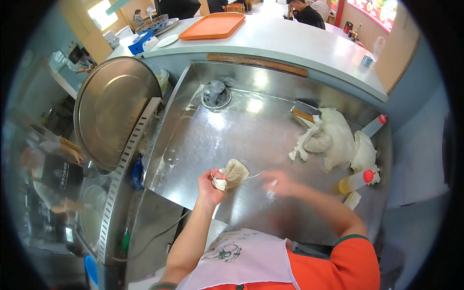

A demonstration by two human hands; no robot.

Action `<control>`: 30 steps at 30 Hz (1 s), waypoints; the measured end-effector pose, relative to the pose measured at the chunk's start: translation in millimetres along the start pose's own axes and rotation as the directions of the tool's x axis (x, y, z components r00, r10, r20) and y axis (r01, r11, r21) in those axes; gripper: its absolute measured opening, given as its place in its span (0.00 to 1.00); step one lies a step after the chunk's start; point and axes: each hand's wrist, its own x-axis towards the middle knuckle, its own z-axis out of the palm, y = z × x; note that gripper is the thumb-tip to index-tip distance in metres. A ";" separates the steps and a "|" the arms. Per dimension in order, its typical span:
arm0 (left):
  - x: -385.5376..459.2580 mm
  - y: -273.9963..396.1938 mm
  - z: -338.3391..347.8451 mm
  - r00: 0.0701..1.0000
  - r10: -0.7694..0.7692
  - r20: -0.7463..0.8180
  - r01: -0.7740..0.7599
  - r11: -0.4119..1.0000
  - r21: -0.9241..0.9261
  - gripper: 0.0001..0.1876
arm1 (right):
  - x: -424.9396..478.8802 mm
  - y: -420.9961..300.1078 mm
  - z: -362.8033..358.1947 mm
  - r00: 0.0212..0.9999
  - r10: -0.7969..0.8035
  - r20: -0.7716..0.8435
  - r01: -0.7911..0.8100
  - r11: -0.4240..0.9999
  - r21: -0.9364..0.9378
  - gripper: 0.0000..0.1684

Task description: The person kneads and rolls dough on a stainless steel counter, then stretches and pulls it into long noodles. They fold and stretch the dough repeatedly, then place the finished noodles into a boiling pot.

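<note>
My left hand (213,186) is closed around the white dough end of a bundle of thin pulled noodles (236,172). The looped strands hang over the stainless steel worktop (239,134), and a few loose ones trail rightward. To the right, my right hand (282,184) is blurred by motion above the steel. White patches show at its fingers, perhaps bits of dough; its grip is unclear. Farther right lie large lumps of white dough (337,139), with a rope-like piece of dough (302,145) at their left side.
A wooden-handled scraper (303,115) rests by the dough. Squeeze bottles (355,182) with red caps stand along the right side. A metal bowl (215,95) sits at the back left. Beyond the raised wall are orange trays (213,26). At left are a large round lid (116,112) and a co-worker (54,174).
</note>
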 end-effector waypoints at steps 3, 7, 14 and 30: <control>-12.1 4.7 11.4 1.000 -0.024 -0.013 0.024 1.000 -0.013 0.12 | 12.6 -8.9 90.6 0.968 -0.207 0.141 0.224 0.968 -0.114 0.40; -28.8 13.8 29.8 1.000 0.009 0.002 -0.009 1.000 0.004 0.10 | 96.5 -44.4 127.5 0.976 -0.021 0.217 0.007 0.998 0.069 0.48; -187.4 141.4 70.3 0.802 0.250 0.542 -0.298 0.955 0.001 0.13 | 114.2 -80.2 130.3 0.979 -0.065 0.192 0.118 0.954 -0.276 0.49; -259.6 290.8 -157.7 0.715 0.581 0.388 -0.527 0.813 -0.248 0.15 | 17.8 -58.5 -85.8 1.000 0.013 -0.010 -0.013 1.000 0.028 0.27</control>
